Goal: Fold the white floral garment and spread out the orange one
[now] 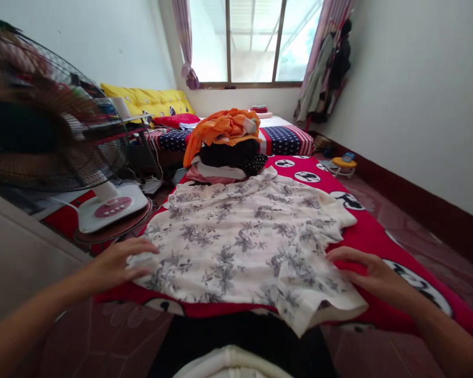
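Observation:
A white floral garment (pixel 236 236) with grey flowers lies spread out in front of me, its near right corner rumpled and folded over at the edge. At its left edge is my left hand (pixel 128 260), thumb and fingers apart, with a bit of the cloth showing between them. My right hand (pixel 364 270) is at the right edge, fingers spread and fingertips at or just beside the cloth; whether they touch it I cannot tell. Beneath the garment is a red blanket (pixel 378 236) with black-and-white picture patches. Beyond it rises a pile of clothes (pixel 228 128), orange on top.
On the left a large fan (pixel 112 205) stands on a round stool, close to my left arm. A bed (pixel 286 139) with a starred cover is below the window. Clothes (pixel 323 73) hang at the back right. A small yellow stool (pixel 343 163) stands by the right wall.

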`<state>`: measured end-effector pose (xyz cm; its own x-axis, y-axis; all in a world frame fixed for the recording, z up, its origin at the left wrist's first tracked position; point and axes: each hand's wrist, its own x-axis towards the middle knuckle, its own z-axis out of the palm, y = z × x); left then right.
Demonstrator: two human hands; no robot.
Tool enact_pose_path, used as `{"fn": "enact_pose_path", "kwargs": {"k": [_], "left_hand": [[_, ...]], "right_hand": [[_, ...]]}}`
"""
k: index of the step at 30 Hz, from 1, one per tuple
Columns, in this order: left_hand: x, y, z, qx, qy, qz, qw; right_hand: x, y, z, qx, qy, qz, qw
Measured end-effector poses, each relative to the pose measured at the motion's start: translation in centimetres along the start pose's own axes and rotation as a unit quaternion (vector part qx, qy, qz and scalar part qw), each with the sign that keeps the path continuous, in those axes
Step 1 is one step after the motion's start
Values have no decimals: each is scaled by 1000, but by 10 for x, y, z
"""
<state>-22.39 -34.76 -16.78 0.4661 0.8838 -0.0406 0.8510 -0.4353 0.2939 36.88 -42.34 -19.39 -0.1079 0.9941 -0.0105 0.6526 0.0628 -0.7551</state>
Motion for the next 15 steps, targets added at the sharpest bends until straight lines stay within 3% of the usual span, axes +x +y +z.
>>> {"fn": "enact_pose_path", "kwargs": {"k": [3, 7, 11, 15], "left_hand": [[-6, 28, 24, -13, -56, 96, 994], [-6, 46, 45, 15, -10, 102, 995], [-4, 40, 44, 31, -16, 109, 993], [-6, 32, 36, 39, 8, 121, 992]], "right_hand": [[-23, -4, -4, -69, -73, -19, 995], [-40, -2, 13, -159, -54, -59, 984], [-43, 4, 30, -159, -28, -100, 982], [-44, 4, 29, -123, -19, -109, 986]]}}
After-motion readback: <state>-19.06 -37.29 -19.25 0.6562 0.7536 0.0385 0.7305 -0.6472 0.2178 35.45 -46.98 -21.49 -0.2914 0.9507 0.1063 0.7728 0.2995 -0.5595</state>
